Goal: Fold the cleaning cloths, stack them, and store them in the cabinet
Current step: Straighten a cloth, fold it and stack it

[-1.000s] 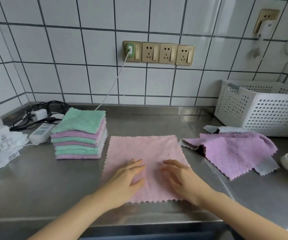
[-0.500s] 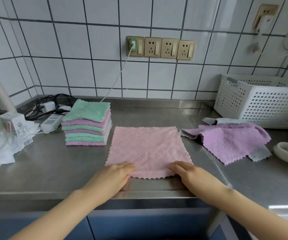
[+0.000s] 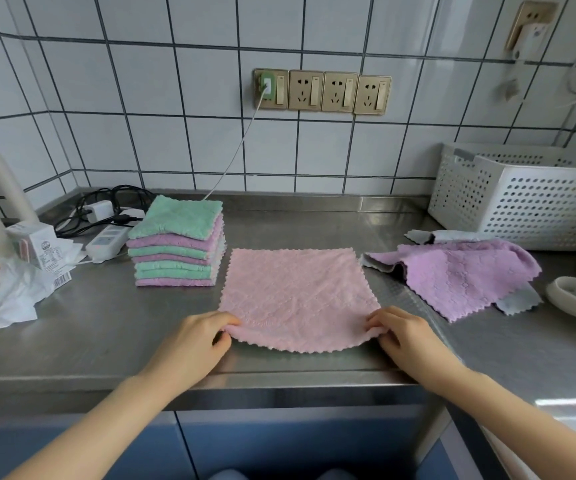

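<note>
**Two hands pinch the near corners of a pink cloth**

Two hands work at the front edge of the steel table (image 3: 72, 327) in the head view. The left hand (image 3: 193, 344) pinches the near left corner of the pink cloth (image 3: 297, 292), its fingers (image 3: 226, 320) curled onto the fabric. The right hand (image 3: 406, 336) pinches the near right corner, fingers clamped on the cloth in the same way. Both corners are raised slightly, so the near hem sags in a curve between the hands, while the far part of the cloth lies flat on the table.

Just left of the pink cloth stands a stack of folded cloths (image 3: 177, 247), green and purple layers with a green one on top. To the right lies a crumpled purple cloth (image 3: 463, 275) over a grey cloth (image 3: 516, 301), near a white perforated basket (image 3: 521, 199) against the tiled wall. A power strip (image 3: 108, 239) and black cables lie behind the stack; crumpled white paper (image 3: 20, 292) sits at far left.
</note>
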`<state>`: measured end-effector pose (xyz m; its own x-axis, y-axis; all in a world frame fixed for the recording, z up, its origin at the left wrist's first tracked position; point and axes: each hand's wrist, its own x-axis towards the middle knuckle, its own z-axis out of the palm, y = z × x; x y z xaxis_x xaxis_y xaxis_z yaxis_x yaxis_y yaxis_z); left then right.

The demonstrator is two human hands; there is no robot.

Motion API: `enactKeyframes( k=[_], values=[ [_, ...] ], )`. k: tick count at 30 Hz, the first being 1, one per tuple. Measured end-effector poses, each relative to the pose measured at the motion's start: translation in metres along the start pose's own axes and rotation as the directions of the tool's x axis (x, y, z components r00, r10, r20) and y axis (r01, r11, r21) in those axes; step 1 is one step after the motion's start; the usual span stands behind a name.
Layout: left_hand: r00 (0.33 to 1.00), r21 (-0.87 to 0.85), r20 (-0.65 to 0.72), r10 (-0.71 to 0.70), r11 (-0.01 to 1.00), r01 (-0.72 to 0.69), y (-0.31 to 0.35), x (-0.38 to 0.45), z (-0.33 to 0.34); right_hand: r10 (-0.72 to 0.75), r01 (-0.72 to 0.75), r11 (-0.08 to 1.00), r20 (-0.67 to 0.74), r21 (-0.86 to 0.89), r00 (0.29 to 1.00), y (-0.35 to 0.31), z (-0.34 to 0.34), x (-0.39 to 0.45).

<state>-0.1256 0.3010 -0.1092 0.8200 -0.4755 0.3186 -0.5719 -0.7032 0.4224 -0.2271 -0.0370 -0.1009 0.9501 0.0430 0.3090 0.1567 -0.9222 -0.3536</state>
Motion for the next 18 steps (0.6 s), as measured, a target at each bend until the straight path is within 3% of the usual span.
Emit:
enactKeyframes(
  k=[5,12,15,18],
  values=[
    [0.999,0.033,-0.017,0.033,0.999,-0.032,-0.001,-0.004,-0.005,0.008,-0.009,0.998,0.013,0.066,1.000,0.003,-0.010,-0.009],
    [0.995,-0.315,0.086,-0.040,0.947,0.065,-0.001,-0.030,-0.040,0.119,-0.124,0.930,0.036,0.345,0.992,-0.007,-0.034,-0.041],
    [0.996,-0.533,0.035,-0.088,0.841,0.092,0.002,-0.025,-0.051,0.200,-0.168,0.794,0.010,0.584,0.980,-0.011,-0.044,-0.035],
    [0.957,-0.722,0.010,-0.289,0.660,0.206,0.002,0.003,-0.046,0.316,-0.205,0.686,-0.032,0.698,0.948,-0.012,-0.041,-0.004]
  ],
)
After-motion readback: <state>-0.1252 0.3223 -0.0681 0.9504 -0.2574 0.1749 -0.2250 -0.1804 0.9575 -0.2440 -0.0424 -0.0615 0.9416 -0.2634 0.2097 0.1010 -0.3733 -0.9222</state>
